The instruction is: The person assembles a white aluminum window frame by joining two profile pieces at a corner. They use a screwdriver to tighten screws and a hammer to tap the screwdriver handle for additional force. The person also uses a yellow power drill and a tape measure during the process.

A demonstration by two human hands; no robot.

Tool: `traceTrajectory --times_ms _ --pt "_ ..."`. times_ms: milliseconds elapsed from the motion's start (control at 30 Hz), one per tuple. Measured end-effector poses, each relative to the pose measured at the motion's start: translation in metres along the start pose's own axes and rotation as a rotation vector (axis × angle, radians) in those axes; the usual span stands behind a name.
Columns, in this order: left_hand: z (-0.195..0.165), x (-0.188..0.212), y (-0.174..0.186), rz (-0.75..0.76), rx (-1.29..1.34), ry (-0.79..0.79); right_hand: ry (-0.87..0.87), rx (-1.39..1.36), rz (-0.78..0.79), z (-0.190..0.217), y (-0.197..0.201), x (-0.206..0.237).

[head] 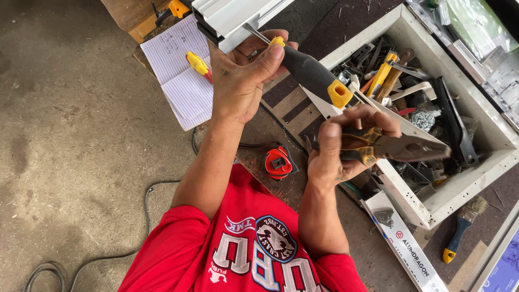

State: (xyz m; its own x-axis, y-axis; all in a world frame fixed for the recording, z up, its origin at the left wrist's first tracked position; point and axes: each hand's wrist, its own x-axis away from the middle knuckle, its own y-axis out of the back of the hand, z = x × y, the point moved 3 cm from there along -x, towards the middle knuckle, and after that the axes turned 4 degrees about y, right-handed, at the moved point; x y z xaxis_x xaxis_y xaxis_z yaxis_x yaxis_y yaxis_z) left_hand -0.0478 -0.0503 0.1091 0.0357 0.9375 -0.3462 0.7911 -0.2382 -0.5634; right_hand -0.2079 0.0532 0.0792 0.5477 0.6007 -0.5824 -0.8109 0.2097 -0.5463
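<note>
My left hand (243, 75) grips the front end of a screwdriver (313, 73) with a black and yellow handle. Its metal shaft points up and left, and the tip touches the end of a white aluminium profile (232, 16) at the top of the view. My right hand (338, 148) is lower and to the right, closed around a pair of pliers (400, 148) with black and yellow handles. The dark jaws of the pliers point right, over the near wall of a white tool tray (459, 186).
The white tray holds several hand tools and metal parts. A red tape measure (278, 162) lies on the bench below my hands. An open lined notebook (181, 81) with a yellow and red screwdriver (198, 65) lies left. A paintbrush (459, 232) is at lower right, and a cable (146, 216) runs across the concrete floor.
</note>
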Motion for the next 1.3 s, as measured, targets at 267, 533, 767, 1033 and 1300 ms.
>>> traceTrajectory --times_ms 267,533,767,1033,1300 --pt "-0.004 0.003 0.003 0.010 -0.033 0.017 -0.111 0.221 0.216 0.012 0.018 0.020" --pt "-0.003 0.000 0.005 0.020 0.058 0.015 -0.005 0.438 0.277 -0.002 0.008 0.029" --pt "-0.002 0.002 0.006 0.001 0.057 0.026 0.116 -0.044 -0.102 0.039 0.053 0.011" --pt "-0.002 0.004 0.003 -0.001 -0.001 0.003 0.450 0.091 -0.242 0.088 0.081 -0.013" --pt "-0.012 -0.002 0.003 0.015 0.139 0.018 -0.003 -0.002 -0.079 0.046 0.022 -0.004"
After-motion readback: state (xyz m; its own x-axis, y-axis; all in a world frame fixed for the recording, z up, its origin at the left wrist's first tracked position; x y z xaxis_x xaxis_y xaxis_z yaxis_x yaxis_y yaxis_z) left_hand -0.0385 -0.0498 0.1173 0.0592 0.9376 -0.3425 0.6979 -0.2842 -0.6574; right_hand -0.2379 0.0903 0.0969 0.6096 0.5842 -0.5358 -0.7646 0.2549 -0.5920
